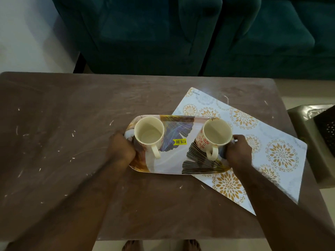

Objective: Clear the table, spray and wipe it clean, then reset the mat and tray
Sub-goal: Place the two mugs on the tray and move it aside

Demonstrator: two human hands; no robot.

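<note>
Hands (121, 148) (239, 150) grip the tray (168, 160) ends, left and right; two mugs (149, 133) (217, 135) stand on it, mat (268, 142) partly beneath

The left forearm (87, 196) and the right forearm (282, 196) are shown bare from the lower edge of the frame up to the wrists. The left hand (120, 149) and the right hand (239, 151) are likewise uncovered. At the bottom edge, a bare left foot (133, 245) and a bare right foot (191, 245) are partly seen, cut off past the toes.
</note>
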